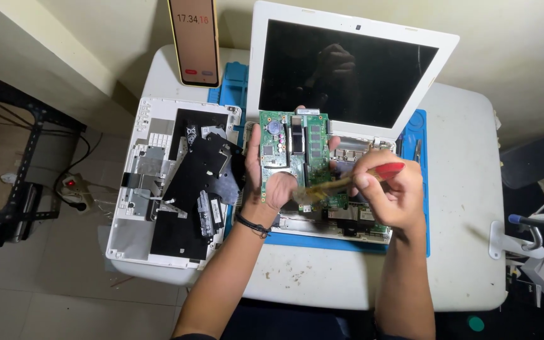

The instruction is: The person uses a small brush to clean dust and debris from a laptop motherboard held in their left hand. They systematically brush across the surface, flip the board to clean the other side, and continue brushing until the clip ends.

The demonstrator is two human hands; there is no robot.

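Currently, your hands:
Left hand [266,173]: grips green circuit board [294,148], above opened laptop base [347,220].
Right hand [391,195]: closed around red-handled brush [347,181], bristles at the board.

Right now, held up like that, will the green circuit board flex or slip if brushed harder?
The green circuit board probably stays stiff: it looks flat and rigid. The left hand grips only one edge, so it may pivot. Its small raised parts look fragile under the brush in the right hand.

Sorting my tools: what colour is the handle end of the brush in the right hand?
Red, on the brush in the right hand; head view.
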